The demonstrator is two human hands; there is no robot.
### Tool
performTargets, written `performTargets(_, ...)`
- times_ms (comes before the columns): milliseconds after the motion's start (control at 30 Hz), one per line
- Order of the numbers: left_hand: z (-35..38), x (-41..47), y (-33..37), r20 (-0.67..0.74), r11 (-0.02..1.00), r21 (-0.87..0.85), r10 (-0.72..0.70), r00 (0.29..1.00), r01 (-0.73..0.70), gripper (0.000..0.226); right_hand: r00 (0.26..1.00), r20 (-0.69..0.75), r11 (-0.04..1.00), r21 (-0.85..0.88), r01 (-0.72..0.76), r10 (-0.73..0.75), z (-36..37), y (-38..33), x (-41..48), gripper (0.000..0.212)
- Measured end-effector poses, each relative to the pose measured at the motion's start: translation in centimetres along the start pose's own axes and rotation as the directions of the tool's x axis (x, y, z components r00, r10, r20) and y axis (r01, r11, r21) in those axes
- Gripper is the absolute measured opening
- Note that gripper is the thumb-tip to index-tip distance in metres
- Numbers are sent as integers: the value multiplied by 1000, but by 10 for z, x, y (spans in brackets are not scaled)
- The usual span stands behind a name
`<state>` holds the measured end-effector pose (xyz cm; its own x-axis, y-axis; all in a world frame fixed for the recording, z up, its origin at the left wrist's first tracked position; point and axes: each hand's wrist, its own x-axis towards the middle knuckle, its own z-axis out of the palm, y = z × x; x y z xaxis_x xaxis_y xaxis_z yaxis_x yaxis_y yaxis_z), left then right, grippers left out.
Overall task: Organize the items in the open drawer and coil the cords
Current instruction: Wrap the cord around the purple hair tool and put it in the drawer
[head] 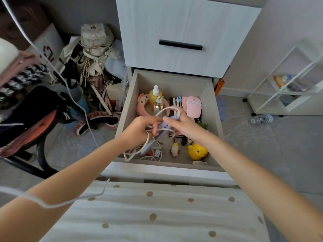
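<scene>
Cord: one white cord [167, 109], round and smooth, arcs in a loop above and between the two hands. More of its strands hang below the left hand.
Hands: the left hand [139, 127] has its fingers curled round the cord strands. The right hand [184, 125] grips the far end of the loop, which wraps over its fingers.
Lavender piece: one long, flat, smooth lavender piece [158, 135] runs between the hands. Its long axis slants from the right thumb down past the left fingers, and its lower end points at the drawer's near-left corner. I cannot tell which hand holds it.
Drawer: one open drawer [126, 110], a pale wood-grain box with square walls, lies directly under both hands.
Cord tangle: a loose heap of white cords [134, 153] lies below the left hand, with one small square white plug [157, 153] just beside it.
Beyond the hands: one yellow bottle [154, 100] with a white cap stands upright inside one soft pink plush ring [142, 104]. One padded pink pouch [193, 107] with rounded corners lies beyond the right hand.
Nearer than the right hand: one glossy yellow duck toy [197, 151] sits with one small white-and-yellow figure [174, 149] standing to its left.
Upper drawer: one closed drawer front [183, 20], pale wood grain, carries one straight black handle [180, 44] beyond both hands.
</scene>
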<state>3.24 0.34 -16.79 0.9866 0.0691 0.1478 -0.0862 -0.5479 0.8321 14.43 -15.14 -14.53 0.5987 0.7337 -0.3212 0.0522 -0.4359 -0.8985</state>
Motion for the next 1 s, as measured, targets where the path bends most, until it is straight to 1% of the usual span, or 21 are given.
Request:
performTargets(67,5,0,-1,35,999,-49,16,999,-15,32,998,-24,991,120,-51,54,4,3,2,18)
performTargets(100,7,-1,-1,27,997,-76,11,1000,-9,30,997,-49,987,151,-57,65,5,5,3,10)
performTargets(167,4,-5,0,-37,994,-105,4,999,-7,28,990,-133,988,154,-31,52,3,7,4,10)
performTargets(200,-1,-7,1,-76,993,-115,-9,997,0,25,983,-183,990,143,5,21,2,6,2,10)
performTargets(233,-7,-9,2,-110,993,-117,-27,994,14,20,970,-241,994,92,58,-34,-1,8,2,10)
performTargets(267,-14,-11,3,-141,996,-79,-47,989,36,18,946,-301,993,-4,122,-117,-4,8,1,10)
performTargets(300,-21,-12,5,-160,1000,-5,-25,987,25,20,916,-347,978,-111,175,-203,-7,8,-1,10)
performTargets(333,-27,-13,7,-164,995,91,45,985,-31,22,883,-387,961,-185,206,-264,-9,7,-2,9)
performTargets(367,-32,-13,10,-160,983,156,126,979,-101,23,855,-426,952,-211,223,-295,-11,5,-5,8)
performTargets(400,-35,-15,13,-174,975,180,165,971,-134,25,827,-471,950,-209,234,-307,-13,3,-8,9)
performTargets(433,-37,-18,19,-224,976,180,165,961,-125,28,800,-518,953,-188,239,-303,-16,0,-11,10)
performTargets(533,-45,-26,23,-404,997,63,62,913,-40,35,768,-616,969,28,246,-177,-27,-13,-22,13)
performTargets(600,-49,-31,20,-444,1000,7,-20,896,25,35,753,-636,954,88,286,-167,-34,-20,-30,14)
performTargets(667,-53,-34,24,-465,988,-113,-148,873,107,24,723,-664,934,102,343,-193,-38,-32,-44,15)
performTargets(733,-57,-35,31,-491,947,-266,-294,820,180,5,710,-682,897,188,400,-174,-41,-47,-58,15)
performTargets(767,-60,-35,34,-510,915,-332,-377,774,227,6,709,-689,868,250,429,-152,-43,-54,-64,13)
performTargets(800,-64,-37,38,-524,880,-391,-454,720,271,16,708,-695,831,314,459,-128,-47,-62,-72,12)
performTargets(833,-68,-39,40,-527,846,-440,-514,677,300,26,708,-699,789,377,484,-100,-50,-69,-81,12)
performTargets(867,-75,-42,47,-537,829,-467,-542,647,307,33,708,-702,739,434,515,-80,-54,-80,-92,12)
performTargets(967,-94,-44,67,-545,797,-526,-584,602,297,37,713,-701,604,574,553,14,-67,-103,-112,16)
performTargets(1000,-100,-43,76,-531,771,-575,-607,592,274,37,723,-689,555,619,556,44,-68,-110,-118,16)
